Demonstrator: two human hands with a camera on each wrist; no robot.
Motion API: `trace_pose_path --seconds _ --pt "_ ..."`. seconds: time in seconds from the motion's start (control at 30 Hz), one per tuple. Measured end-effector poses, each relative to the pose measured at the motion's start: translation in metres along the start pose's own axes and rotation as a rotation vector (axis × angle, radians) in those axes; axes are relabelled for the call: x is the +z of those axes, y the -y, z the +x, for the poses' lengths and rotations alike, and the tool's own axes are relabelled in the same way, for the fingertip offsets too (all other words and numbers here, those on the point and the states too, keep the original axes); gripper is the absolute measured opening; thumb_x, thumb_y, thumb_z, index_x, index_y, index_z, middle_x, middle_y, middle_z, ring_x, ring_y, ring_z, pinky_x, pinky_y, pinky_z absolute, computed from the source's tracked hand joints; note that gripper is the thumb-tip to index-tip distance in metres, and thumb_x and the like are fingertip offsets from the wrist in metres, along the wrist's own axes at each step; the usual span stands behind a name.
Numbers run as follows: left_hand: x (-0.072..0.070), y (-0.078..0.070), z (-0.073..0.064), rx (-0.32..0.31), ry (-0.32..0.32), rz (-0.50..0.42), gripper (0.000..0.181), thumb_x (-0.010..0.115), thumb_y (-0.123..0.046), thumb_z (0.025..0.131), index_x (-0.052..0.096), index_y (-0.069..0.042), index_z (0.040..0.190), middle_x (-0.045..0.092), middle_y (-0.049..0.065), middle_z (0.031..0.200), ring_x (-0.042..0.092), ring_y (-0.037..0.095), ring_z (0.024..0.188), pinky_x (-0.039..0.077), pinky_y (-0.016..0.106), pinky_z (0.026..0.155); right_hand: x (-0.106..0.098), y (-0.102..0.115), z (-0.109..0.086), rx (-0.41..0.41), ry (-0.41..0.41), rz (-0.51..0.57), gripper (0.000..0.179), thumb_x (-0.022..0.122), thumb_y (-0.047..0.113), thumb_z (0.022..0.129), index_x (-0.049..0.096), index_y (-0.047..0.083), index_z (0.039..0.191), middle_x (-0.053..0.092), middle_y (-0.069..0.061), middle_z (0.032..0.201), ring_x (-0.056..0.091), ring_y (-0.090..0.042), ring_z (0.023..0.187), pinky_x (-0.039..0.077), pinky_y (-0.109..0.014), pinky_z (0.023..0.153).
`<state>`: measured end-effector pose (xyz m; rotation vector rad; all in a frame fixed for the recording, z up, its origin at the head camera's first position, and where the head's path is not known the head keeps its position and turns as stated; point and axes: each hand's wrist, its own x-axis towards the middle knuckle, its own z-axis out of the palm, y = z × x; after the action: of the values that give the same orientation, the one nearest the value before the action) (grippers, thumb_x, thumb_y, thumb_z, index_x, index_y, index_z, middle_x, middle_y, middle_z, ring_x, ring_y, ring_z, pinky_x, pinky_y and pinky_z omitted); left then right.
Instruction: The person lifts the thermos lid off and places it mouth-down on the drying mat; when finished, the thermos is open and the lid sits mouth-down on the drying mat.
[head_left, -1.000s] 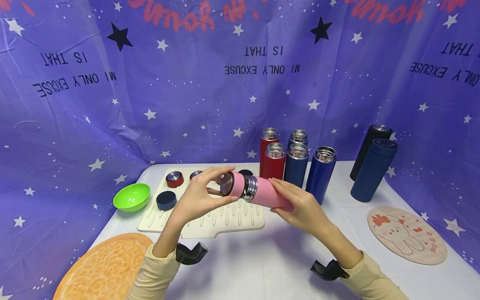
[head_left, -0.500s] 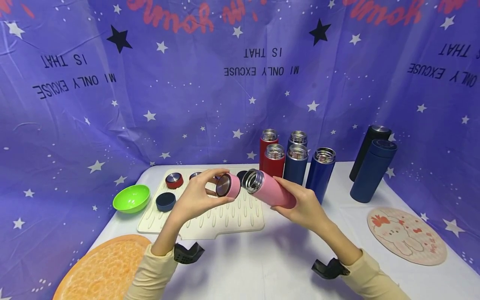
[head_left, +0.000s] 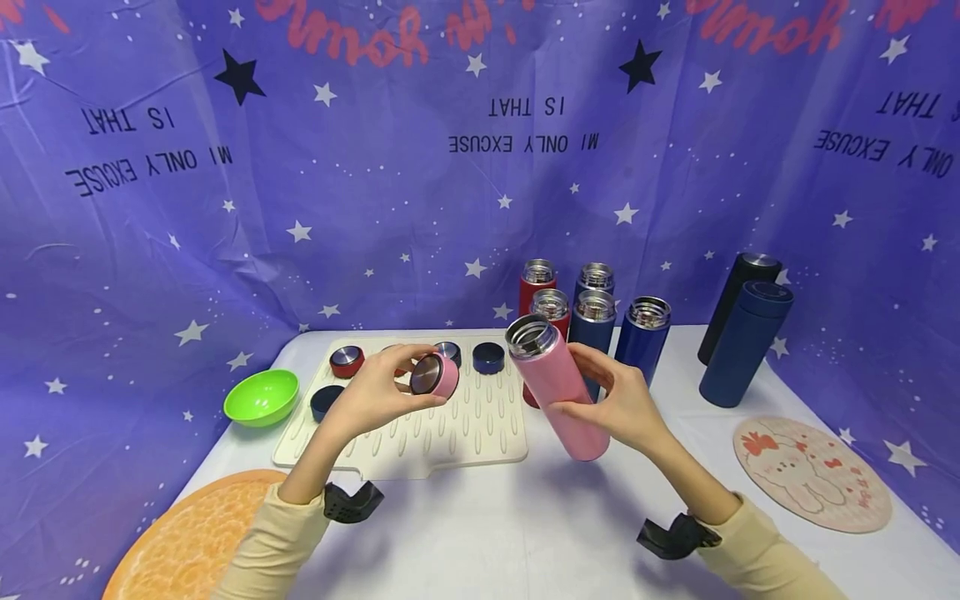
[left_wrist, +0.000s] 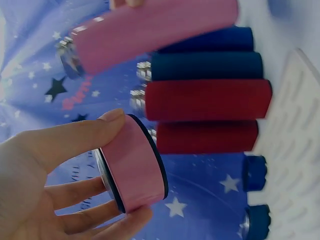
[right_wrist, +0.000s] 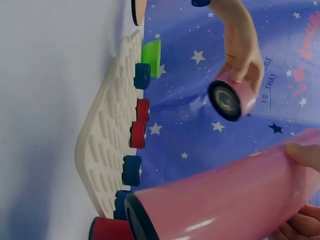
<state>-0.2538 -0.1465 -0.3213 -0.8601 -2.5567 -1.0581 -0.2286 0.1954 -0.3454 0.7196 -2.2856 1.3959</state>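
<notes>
In my left hand (head_left: 375, 392) I pinch a pink flask lid (head_left: 437, 377), thumb on one side and fingers on the other, above the cream mat (head_left: 480, 442). The left wrist view shows the pink lid (left_wrist: 135, 162) with dark rims. My right hand (head_left: 618, 396) grips a pink flask (head_left: 562, 392) round its body; it leans with its steel mouth uncovered and up to the left. Lid and flask are apart. Right behind the flask stand uncapped red flasks (head_left: 538, 279) and blue flasks (head_left: 648, 333).
Several lids stand on the mat, among them a red lid (head_left: 347, 362) and a blue lid (head_left: 488, 357). A green bowl (head_left: 262, 398) is at the left, an orange round mat (head_left: 202, 533) nearer. Capped flasks (head_left: 746, 342) and a rabbit-print mat (head_left: 813, 475) lie to the right.
The pink lid has come off the flask's mouth and moved left with my left hand. My right hand has swung the flask from nearly level to more upright.
</notes>
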Motion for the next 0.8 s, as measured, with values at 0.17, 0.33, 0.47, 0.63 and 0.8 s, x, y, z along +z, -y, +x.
trace_pose_path --seconds 0.17,0.33,0.47,0.63,0.8 --pt "0.000 0.015 -0.002 0.001 0.023 0.094 0.067 0.088 -0.026 0.070 0.061 -0.004 0.126 0.064 0.006 0.110 0.062 0.026 0.100 0.055 0.039 0.082 -0.009 0.007 0.005 0.028 0.028 0.036 0.077 0.088 0.011 0.069 0.052 0.008 0.136 0.061 -0.009 0.126 0.060 -0.023 0.114 0.049 -0.036 0.096" --pt "0.001 0.029 -0.004 -0.015 0.023 0.133 0.070 0.089 -0.024 0.067 0.060 0.001 0.126 0.065 0.013 0.117 0.063 0.029 0.100 0.052 0.045 0.087 -0.021 0.013 0.014 0.026 0.028 0.106 0.073 0.086 0.007 0.072 0.051 0.006 0.136 0.061 -0.010 0.126 0.060 -0.020 0.114 0.046 -0.023 0.096" --pt "0.003 0.043 -0.006 -0.046 0.045 0.140 0.066 0.089 -0.021 0.068 0.061 0.004 0.122 0.066 0.015 0.113 0.064 0.029 0.098 0.052 0.046 0.085 -0.030 0.018 0.021 0.026 0.015 0.152 0.073 0.084 0.003 0.072 0.049 0.003 0.137 0.061 -0.012 0.126 0.060 -0.016 0.113 0.046 -0.022 0.097" --pt "0.006 0.061 -0.004 -0.072 0.081 0.184 0.062 0.089 -0.021 0.066 0.063 0.003 0.117 0.068 0.013 0.106 0.065 0.026 0.094 0.054 0.043 0.081 -0.044 0.026 0.033 0.047 -0.020 0.193 0.071 0.082 0.001 0.074 0.048 0.002 0.136 0.065 -0.006 0.121 0.062 -0.013 0.110 0.047 -0.023 0.095" --pt "0.008 0.076 0.000 -0.091 0.101 0.220 0.061 0.090 -0.020 0.065 0.064 0.004 0.115 0.068 0.013 0.101 0.064 0.026 0.091 0.054 0.042 0.078 -0.058 0.034 0.048 0.084 -0.057 0.265 0.069 0.079 0.000 0.077 0.048 0.002 0.139 0.065 -0.001 0.119 0.063 -0.013 0.107 0.050 -0.023 0.091"
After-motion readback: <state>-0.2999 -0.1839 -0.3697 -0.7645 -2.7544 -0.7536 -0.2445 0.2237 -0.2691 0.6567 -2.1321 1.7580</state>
